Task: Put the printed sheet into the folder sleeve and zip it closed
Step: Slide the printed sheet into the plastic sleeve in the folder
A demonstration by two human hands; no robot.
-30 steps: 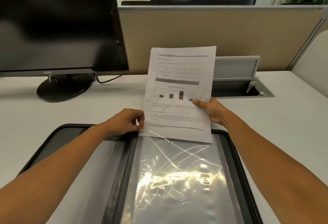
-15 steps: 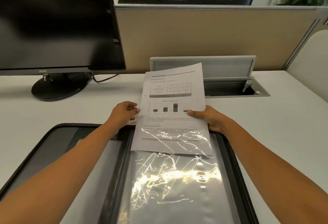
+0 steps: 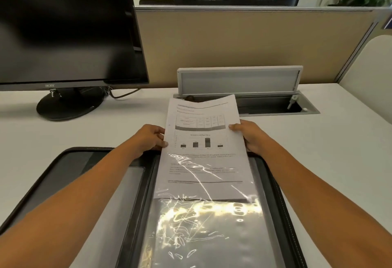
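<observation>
A printed sheet [image 3: 201, 127] with a table and a bar chart is held by its two side edges. My left hand [image 3: 148, 138] pinches the left edge and my right hand [image 3: 248, 136] grips the right edge. The sheet's lower half lies under the glossy clear sleeve [image 3: 203, 231] on the right side of an open black zip folder [image 3: 282, 210]. The sheet's upper half sticks out beyond the sleeve's top opening. Glare on the plastic hides part of the text.
A black monitor [image 3: 63, 27] on a round stand [image 3: 65, 106] stands at the back left. An open grey cable hatch [image 3: 265, 89] is sunk into the white desk [image 3: 331, 151] behind the sheet. A tan partition [image 3: 244, 44] closes the back.
The sheet has slid down toward me into the sleeve, from just its bottom edge at the opening to about half inside. Both hands came down with it.
</observation>
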